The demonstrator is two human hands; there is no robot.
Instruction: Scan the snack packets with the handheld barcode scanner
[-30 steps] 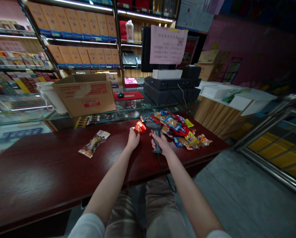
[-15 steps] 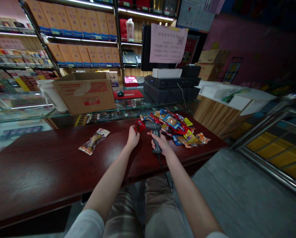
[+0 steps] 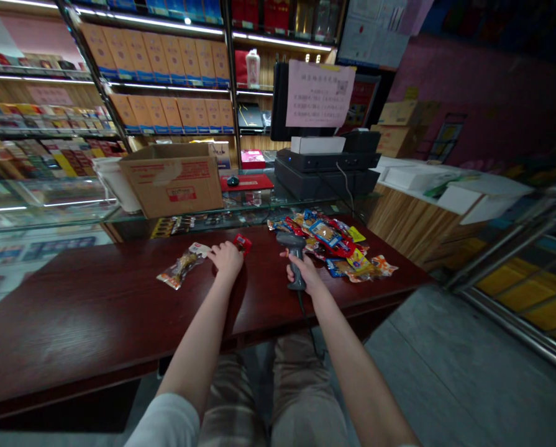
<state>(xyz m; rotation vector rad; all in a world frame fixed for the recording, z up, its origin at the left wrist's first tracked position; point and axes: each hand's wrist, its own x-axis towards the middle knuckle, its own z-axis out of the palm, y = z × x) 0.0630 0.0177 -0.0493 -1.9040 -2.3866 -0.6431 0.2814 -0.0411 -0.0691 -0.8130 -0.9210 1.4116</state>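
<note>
The left hand (image 3: 226,259) lies palm down on the dark red desk (image 3: 72,304), its grip spread and pinching nothing. Its fingertips (image 3: 214,249) sit just beside a clear snack packet (image 3: 181,267) with a white end, and a small red packet (image 3: 243,244) lies just past the thumb side of the hand, near but not clearly held. The right hand (image 3: 304,274) has its grip pressed closed around the handle of a grey corded barcode scanner (image 3: 294,256), held upright and tilted with its head pointing away from the person. Its black cable (image 3: 304,320) drops over the near edge of the desk.

Just beyond the scanner lies one heap of bright snack packets (image 3: 332,244), so overlapped that an exact count cannot be made, with the scanner head close to its near side. Three sets of packets lie on the desk in all: the heap, the clear packet and the small red one. Behind the desk stands one long glass display case (image 3: 254,208), carrying one cardboard box (image 3: 173,182), one white tub (image 3: 114,184), one red mat (image 3: 245,182) with one black mouse (image 3: 233,181), and a stacked till unit (image 3: 327,167). A single pink paper notice (image 3: 321,93) hangs on the monitor, and the box hides part of the shelves (image 3: 166,62) of boxed goods behind it
</note>
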